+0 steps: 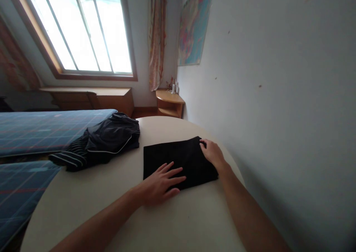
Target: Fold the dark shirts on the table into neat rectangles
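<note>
A black cloth, folded to a flat four-sided shape, lies on the pale round table. My left hand rests on its near left part, fingers spread flat. At the cloth's far right corner is my right hand, its fingers curled with thumb and fingertips at the edge of the fabric.
A heap of dark clothes with white stripes lies at the table's left edge, hanging toward the blue plaid beds. The wall runs close along the right side. A corner shelf and a desk stand beyond.
</note>
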A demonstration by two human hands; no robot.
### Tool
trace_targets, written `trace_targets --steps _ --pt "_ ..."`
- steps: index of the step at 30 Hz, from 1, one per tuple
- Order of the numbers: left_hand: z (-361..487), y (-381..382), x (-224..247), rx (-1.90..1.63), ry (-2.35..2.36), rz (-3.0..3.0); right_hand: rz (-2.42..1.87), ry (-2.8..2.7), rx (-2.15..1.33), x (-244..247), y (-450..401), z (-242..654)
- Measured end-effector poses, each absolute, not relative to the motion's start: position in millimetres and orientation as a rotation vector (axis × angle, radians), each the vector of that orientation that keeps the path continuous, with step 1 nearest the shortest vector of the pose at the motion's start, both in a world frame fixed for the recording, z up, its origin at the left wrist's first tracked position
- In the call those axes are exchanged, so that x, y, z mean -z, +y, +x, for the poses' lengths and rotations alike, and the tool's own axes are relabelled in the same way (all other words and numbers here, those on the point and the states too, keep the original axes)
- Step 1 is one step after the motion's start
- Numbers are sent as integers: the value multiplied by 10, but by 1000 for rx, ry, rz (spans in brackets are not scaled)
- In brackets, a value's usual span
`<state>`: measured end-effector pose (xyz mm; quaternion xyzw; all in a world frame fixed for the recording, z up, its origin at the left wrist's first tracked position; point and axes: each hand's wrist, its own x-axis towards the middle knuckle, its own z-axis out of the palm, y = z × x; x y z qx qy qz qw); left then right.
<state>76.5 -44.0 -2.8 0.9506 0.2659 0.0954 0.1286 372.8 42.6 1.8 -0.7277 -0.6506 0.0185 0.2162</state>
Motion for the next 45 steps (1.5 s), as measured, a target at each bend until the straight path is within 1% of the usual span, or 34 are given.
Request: trace_targets --steps 3,5,10,19,23,29,34,39,45 --pt "608 -285 72 -347 955 2736 -1946 -1824 -38 -61 417 3721" --pt "529 -188 112 -334 1019 2723 -1920 -1825 -41 -85 411 3726" --pt "501 -97 174 -357 1075 2681 -1883 -1812 -65 -90 419 3772" --pt "526 -46 196 -435 1209 2673 -1811 -1711 -225 49 520 3897" --pt "648 81 177 -420 1243 2685 -1744 -1730 -180 110 543 3926" --pt "981 389 106 -331 1223 2672 -1788 -1747 -180 118 535 3925" --pt "1150 561 172 -266 1276 2656 -1780 -1758 -178 115 527 3924" --pt "1201 533 201 -211 1286 2696 -1773 -1755 -178 111 521 3921" --pt "1221 222 104 -155 1160 2708 -1765 -1769 -170 109 512 3919"
